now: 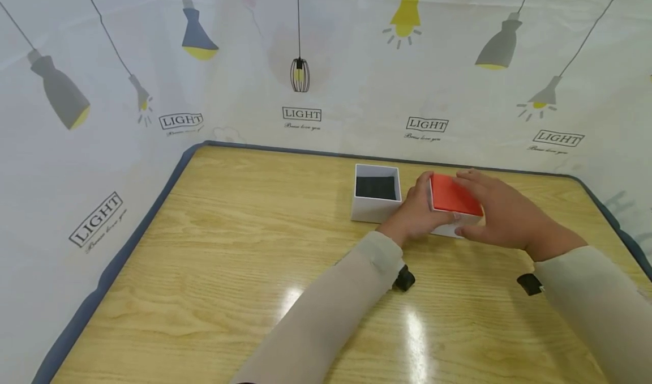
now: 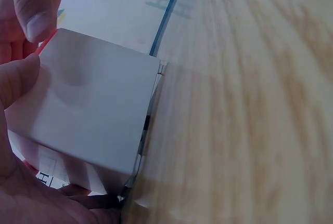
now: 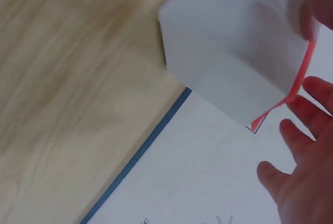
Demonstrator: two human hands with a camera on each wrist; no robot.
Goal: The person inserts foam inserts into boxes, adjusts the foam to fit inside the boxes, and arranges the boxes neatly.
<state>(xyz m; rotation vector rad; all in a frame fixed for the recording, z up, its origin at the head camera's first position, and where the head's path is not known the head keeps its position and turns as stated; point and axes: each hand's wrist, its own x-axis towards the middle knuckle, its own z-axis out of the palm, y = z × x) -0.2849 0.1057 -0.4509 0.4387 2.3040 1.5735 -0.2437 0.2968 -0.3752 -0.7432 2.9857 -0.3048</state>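
A white square box with a red top [image 1: 455, 194] is between both hands near the table's back edge. My left hand [image 1: 415, 214] grips it from the left, thumb across its near face and fingers round the other side. On its right is my right hand [image 1: 514, 217], the fingers over the red top. In the right wrist view the right fingers [image 3: 307, 112] are spread and nearly straight, right at the red edge. The right thumb [image 2: 39, 24] is raised off the white face in the left wrist view.
Left of the held box stands an open white box [image 1: 377, 209] with a dark piece [image 1: 376, 187] inside. The wood-grain table [image 1: 229, 248] has a dark blue edge [image 1: 137, 239]. Behind it hangs a white sheet [image 1: 351, 50] printed with lamps.
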